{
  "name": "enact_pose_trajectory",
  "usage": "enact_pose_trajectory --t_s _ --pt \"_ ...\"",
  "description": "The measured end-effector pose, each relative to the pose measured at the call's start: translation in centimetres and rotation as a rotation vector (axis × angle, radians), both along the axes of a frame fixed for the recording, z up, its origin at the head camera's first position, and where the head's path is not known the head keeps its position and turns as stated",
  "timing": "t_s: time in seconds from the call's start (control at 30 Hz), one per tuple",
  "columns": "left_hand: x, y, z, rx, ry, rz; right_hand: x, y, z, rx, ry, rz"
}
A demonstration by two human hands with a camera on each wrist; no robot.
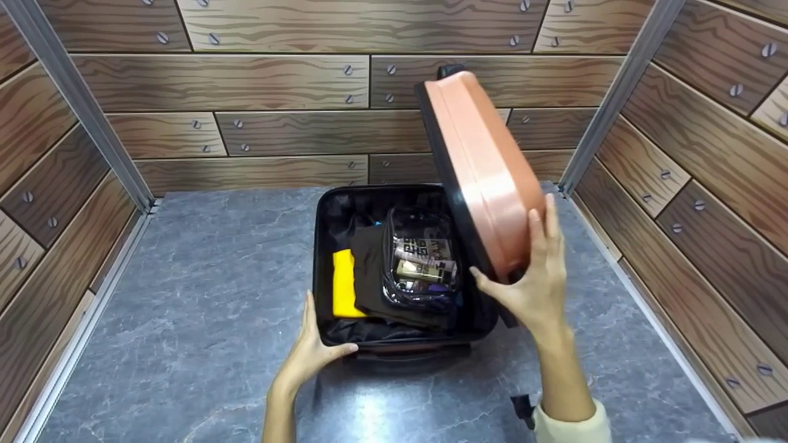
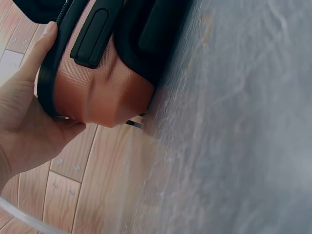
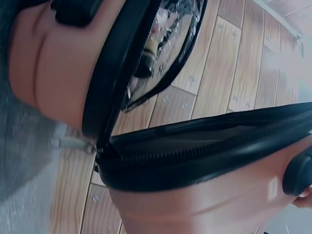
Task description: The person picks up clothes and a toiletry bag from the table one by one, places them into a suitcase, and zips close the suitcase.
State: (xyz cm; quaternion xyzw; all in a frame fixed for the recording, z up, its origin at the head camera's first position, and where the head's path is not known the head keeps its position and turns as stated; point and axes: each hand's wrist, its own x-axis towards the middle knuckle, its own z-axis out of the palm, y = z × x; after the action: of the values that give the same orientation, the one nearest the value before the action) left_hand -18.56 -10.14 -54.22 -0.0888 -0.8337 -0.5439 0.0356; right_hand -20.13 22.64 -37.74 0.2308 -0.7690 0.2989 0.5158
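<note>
A rose-gold suitcase with black trim lies unzipped, its black-lined base flat on the table. Its lid is raised on the right, leaning at a steep tilt. My right hand holds the lid's near corner, thumb at the black rim and fingers along the shell. At the base's near left corner, my left hand rests with straight fingers on the side and thumb along the front rim. Inside are a yellow folded cloth, a dark folded cloth and a clear toiletry bag holding small tubes.
The grey marbled table is enclosed by wood-patterned panels at the back and both sides. Metal strips run along the corners. A black carry handle shows on the suitcase's outer side.
</note>
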Motion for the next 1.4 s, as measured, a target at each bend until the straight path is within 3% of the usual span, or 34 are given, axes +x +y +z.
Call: enact_pose_trajectory --t_s 0.57,1.4 --pt "0.0 -0.1 0.0 -0.001 -0.024 -0.010 -0.4 -2.0 -0.8 0.036 0.065 0.026" --pt "-0.2 -0.1 -0.1 0.013 -0.028 -0.022 -0.9 -6.9 -2.7 0.293 0.173 0.149"
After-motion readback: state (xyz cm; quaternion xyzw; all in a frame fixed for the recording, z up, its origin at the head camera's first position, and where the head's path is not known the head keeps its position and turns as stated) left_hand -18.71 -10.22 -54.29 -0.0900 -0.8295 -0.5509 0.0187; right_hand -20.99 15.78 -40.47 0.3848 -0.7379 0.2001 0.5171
